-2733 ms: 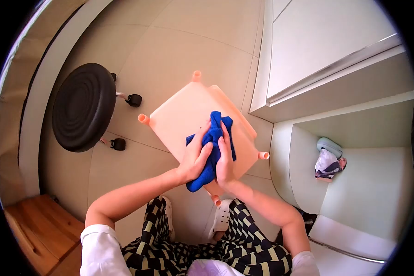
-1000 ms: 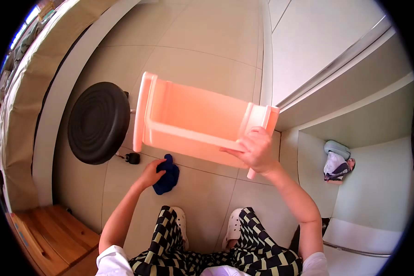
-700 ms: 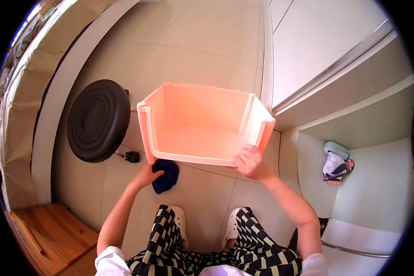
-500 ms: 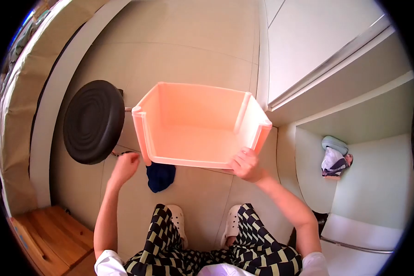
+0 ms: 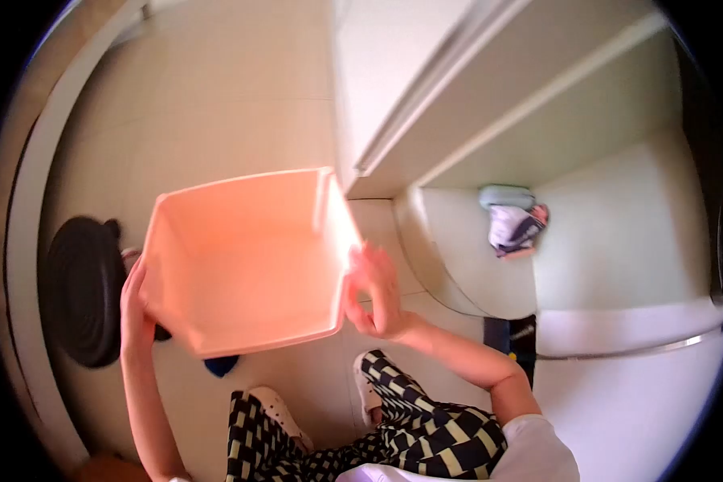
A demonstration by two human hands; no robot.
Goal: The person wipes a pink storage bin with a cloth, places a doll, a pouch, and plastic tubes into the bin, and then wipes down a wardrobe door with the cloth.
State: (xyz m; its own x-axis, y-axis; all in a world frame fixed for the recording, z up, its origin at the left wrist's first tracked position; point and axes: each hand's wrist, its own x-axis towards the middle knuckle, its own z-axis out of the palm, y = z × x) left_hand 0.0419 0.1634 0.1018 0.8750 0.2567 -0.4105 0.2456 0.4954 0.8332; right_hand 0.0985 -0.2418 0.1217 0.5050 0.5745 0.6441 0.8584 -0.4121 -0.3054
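A peach-coloured plastic storage bin (image 5: pixel 253 269) is held in front of me above the floor, tilted so that its bare inside faces me. My left hand (image 5: pixel 136 309) presses on its left wall, the fingers partly hidden behind the bin. At the right wall's edge, my right hand (image 5: pixel 375 293) is closed on the rim, thumb curled below and somewhat blurred. Beneath the bin's lower edge, part of a dark blue cloth (image 5: pixel 221 365) shows on the floor.
A round black stool (image 5: pixel 84 293) stands to the left. On the right, a white cabinet's open compartment (image 5: pixel 618 233) holds a pale green case (image 5: pixel 506 197) and a bundled cloth (image 5: pixel 514 229). Below it is a white drawer front (image 5: pixel 610 410) with a metal strip.
My view has turned right, so the cabinet looks closer. My left hand has gone from hanging free to holding the bin's left side. My right hand has shifted from the front edge to the right wall.
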